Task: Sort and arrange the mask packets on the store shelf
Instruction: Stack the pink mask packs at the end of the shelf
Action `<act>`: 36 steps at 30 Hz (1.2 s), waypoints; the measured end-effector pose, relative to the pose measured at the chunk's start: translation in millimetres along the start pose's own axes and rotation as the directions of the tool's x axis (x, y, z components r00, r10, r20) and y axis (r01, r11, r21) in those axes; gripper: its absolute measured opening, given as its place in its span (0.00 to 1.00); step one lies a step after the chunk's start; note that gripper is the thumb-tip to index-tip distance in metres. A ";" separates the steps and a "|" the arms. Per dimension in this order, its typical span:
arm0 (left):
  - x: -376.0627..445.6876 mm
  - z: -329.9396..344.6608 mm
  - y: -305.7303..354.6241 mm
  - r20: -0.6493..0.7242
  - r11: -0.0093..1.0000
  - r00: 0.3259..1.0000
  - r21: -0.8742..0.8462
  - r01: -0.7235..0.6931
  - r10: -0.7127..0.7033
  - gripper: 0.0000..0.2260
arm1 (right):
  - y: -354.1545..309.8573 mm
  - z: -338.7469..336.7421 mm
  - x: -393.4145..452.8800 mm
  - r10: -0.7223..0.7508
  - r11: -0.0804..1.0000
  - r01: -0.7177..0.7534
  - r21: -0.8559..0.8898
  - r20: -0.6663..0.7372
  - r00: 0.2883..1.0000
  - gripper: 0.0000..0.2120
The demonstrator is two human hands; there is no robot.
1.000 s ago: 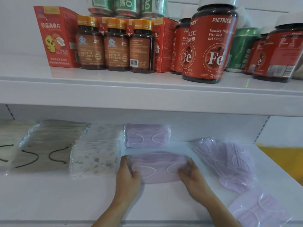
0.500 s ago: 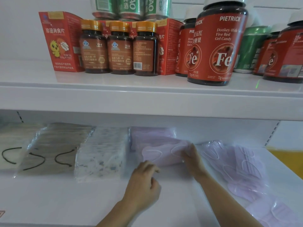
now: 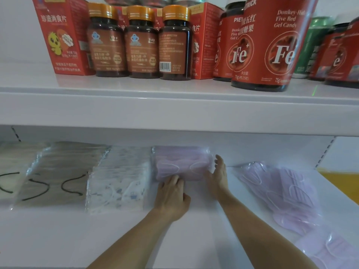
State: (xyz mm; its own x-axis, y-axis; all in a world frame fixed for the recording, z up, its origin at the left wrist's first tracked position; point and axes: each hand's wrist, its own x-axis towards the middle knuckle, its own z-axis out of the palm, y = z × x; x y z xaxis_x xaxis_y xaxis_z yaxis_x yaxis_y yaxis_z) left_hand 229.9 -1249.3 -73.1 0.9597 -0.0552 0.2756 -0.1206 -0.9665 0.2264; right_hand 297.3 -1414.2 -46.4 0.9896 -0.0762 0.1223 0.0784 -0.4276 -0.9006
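A shop: white display shelves (image 3: 174, 105) stocked with supplement bottles (image 3: 175, 43) (barcoded) and mask packets (image 3: 182, 164).

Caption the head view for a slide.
Both hands, left and right, square up a pink mask stack beside patterned packets.

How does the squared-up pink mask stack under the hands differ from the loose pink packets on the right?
The stacked pink mask packets sit squared up at the back of the lower shelf, beside the white printed packets; the loose pink mask packets lie fanned and overlapping at angles. The left hand and right hand press the stack; nothing touches the loose ones. Both are pink masks in clear wrap.
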 end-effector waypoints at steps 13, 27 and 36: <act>-0.5 2.3 -4.8 -0.028 0.996 0.998 -0.082 0.047 -0.050 0.17 | -12.1 15.1 0.5 0.028 0.999 -0.029 0.021 0.052 0.998 0.46; -1.2 18.6 -10.7 -0.129 0.996 0.990 -0.054 -0.072 0.065 0.18 | 46.9 -143.6 -58.7 -0.330 0.841 0.232 -0.489 -0.124 0.936 0.32; 5.7 36.8 108.1 -0.028 0.970 0.974 -0.084 -0.228 0.227 0.23 | 114.2 -257.3 -50.9 0.080 0.777 -0.279 -0.565 -0.351 0.933 0.19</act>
State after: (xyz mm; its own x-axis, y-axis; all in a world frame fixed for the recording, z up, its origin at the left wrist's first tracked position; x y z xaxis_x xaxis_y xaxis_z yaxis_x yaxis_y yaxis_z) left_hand 231.7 -1363.3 -81.4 0.8999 -0.2661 0.3455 -0.3576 -0.9037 0.2354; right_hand 224.7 -1690.9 -48.1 0.8872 -0.4212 0.1883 -0.2833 -0.8195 -0.4982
